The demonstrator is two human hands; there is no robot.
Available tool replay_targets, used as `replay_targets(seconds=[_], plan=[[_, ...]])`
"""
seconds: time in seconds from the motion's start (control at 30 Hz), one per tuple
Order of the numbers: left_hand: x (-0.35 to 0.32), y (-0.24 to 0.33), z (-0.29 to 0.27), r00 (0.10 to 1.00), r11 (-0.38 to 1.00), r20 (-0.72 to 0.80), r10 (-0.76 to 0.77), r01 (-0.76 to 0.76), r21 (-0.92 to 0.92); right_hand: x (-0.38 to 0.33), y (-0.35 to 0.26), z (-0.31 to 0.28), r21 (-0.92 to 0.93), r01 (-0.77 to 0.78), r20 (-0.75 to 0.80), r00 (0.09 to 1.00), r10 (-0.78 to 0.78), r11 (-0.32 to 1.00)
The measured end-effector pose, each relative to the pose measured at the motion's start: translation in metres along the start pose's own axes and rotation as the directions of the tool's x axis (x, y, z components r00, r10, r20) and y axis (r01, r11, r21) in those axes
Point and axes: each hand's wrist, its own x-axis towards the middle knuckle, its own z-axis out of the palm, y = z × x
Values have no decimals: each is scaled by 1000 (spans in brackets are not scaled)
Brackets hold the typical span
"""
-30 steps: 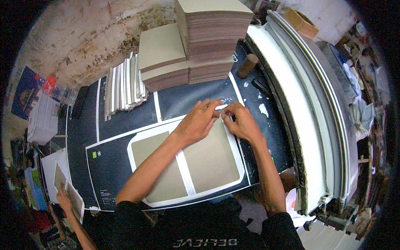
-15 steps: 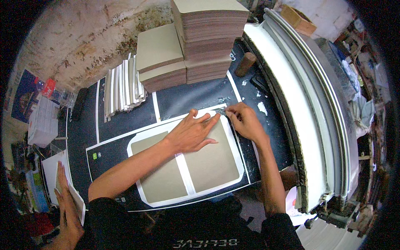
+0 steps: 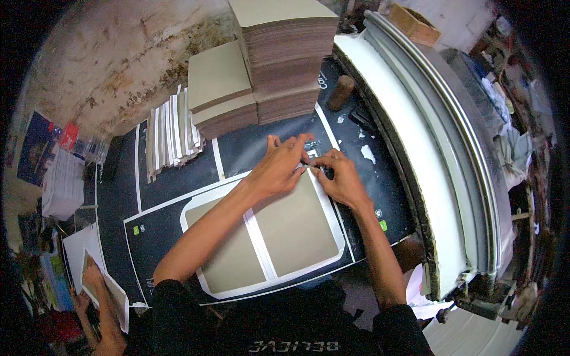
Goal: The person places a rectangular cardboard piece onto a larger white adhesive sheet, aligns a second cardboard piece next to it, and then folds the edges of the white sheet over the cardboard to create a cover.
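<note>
Centre frame: left hand (image 3: 278,168) lies flat, fingers spread, pressing the far right corner of the grey board panel (image 3: 297,222), which sits on a white-edged cover sheet (image 3: 196,207) in lower centre. Right hand (image 3: 339,180) just beside it, fingertips pinched on the sheet's white border at that corner. Upper centre: tall board stacks (image 3: 279,47). Upper left: white strips pile (image 3: 172,130). Lower left: another person's hand (image 3: 92,279) on paper.
</note>
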Motion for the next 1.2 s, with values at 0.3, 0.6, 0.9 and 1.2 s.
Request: replay_targets(seconds=[0.3,0.6,0.9,1.2], plan=[[2,-2,-1,996,999,92,-3,0,33,7,6,2,18,49,29,998,-50,999],[-5,-8,2,987,965,75,144,-157,210,18,4,0,24,-81,102,992,78,996],[-25,-8,-13,948,930,266,175,-248,270,19,6,-1,23,-67,146,987,63,997],[-43,-9,-3,955,858,223,195,-276,433,1,1,-10,76,-164,17,987,163,984]])
